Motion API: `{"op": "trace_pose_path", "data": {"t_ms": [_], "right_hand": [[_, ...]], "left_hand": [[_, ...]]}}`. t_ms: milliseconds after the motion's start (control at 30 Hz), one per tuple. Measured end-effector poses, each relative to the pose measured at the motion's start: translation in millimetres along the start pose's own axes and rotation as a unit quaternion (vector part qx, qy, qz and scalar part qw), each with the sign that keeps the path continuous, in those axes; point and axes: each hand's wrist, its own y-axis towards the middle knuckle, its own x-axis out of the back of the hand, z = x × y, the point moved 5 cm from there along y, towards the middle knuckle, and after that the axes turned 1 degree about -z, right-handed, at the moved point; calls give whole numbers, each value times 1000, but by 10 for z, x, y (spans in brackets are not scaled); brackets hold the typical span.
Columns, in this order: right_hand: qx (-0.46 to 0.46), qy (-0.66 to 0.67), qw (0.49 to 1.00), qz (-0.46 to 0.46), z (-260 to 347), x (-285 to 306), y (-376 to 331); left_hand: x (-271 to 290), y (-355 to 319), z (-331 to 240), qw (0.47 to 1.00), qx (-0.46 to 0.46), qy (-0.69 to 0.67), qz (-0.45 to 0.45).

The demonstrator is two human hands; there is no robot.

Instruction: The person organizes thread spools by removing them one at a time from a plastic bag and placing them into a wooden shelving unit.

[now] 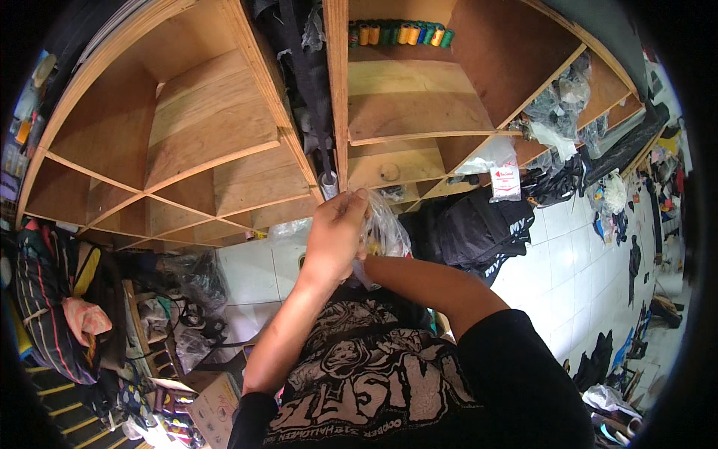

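The left hand was closed on the top edge of a clear bag, fingers pinched at its mouth, and held it up at chest height in front of the wooden shelves. The right hand was hidden behind the left hand and the bag — its grip could not be told; only the right forearm showed, reaching to the bag from below. Small yellowish items showed inside. Judged from this, the mouth was best kept gathered and upright — the thin film looked slack, and a tilt could spill the contents.
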Motion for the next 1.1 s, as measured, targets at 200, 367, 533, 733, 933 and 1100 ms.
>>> {"op": "trace_pose_path", "data": {"t_ms": [200, 367, 533, 733, 933, 1100], "right_hand": [[-3, 16, 1000, 12, 19, 37, -13], [-26, 59, 997, 38, 148, 181, -151], [-15, 47, 996, 79, 362, 513, -425], [52, -29, 997, 46, 957, 1123, -930], [88, 333, 939, 8, 1338, 1650, -1426], [134, 466, 871, -78, 1297, 2100, -1548]], "left_hand": [[19, 48, -36, 999, 9, -24, 25], [80, 30, -217, 999, 15, -18, 24], [195, 67, -241, 998, 1, -37, 54], [316, 18, -353, 999, -10, -25, 36], [353, -44, -415, 998, -25, -42, 42], [513, -10, -453, 997, -37, -51, -34]]}}
